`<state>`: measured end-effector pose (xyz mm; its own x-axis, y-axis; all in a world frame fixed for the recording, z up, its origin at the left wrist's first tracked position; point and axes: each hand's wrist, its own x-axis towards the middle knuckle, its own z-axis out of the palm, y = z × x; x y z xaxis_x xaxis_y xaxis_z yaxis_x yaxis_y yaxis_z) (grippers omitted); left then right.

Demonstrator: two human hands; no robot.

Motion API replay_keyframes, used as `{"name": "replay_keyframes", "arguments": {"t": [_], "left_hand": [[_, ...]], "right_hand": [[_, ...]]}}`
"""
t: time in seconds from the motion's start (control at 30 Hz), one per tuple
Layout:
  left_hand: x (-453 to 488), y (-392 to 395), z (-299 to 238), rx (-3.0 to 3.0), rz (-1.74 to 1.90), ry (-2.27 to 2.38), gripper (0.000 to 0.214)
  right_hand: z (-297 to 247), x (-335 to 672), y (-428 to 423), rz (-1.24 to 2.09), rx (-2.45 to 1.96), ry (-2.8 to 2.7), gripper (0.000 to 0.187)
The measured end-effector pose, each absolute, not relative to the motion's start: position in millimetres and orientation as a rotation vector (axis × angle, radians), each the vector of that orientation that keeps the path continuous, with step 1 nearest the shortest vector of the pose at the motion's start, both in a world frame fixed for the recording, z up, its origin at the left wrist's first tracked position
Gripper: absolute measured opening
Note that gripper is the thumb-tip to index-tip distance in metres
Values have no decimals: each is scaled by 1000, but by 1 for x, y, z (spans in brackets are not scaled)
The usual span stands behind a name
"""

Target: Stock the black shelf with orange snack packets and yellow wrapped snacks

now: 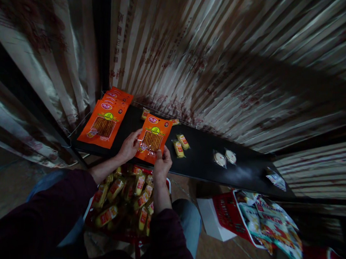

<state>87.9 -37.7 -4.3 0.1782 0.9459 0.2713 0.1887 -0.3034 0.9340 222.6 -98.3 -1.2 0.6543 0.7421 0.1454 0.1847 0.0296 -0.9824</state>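
Note:
Both hands grip an orange snack packet (152,140) with a clear window showing brown sticks, held above the black shelf (203,162). My left hand (130,146) pinches its left edge, and my right hand (162,163) has the lower right corner, thumb on the front. To the left, a row of overlapping orange packets (103,122) of the same kind lies on the shelf. Right of the held packet are two small yellow wrapped cakes (180,146). Partly behind it, another small wrapped piece (145,113) shows.
Below my arms stands a red basket (113,234) full of yellow wrapped cakes. Two round white wrapped pieces (225,158) and a blue-white packet (275,179) lie further right on the shelf. A second red basket (225,213) holds larger bags. Patterned curtain (211,65) hangs behind.

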Motion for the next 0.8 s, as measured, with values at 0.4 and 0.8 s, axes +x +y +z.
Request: {"name": "replay_keyframes", "arguments": {"t": [0.4,0.8], "left_hand": [[68,-39,5,1636,1245,1149,44],[47,-38,4,1600,1310,1165,33]], "right_hand": [[5,199,-97,794,-1328,-593,48],[9,178,-99,894,-1224,-483,41]]}}
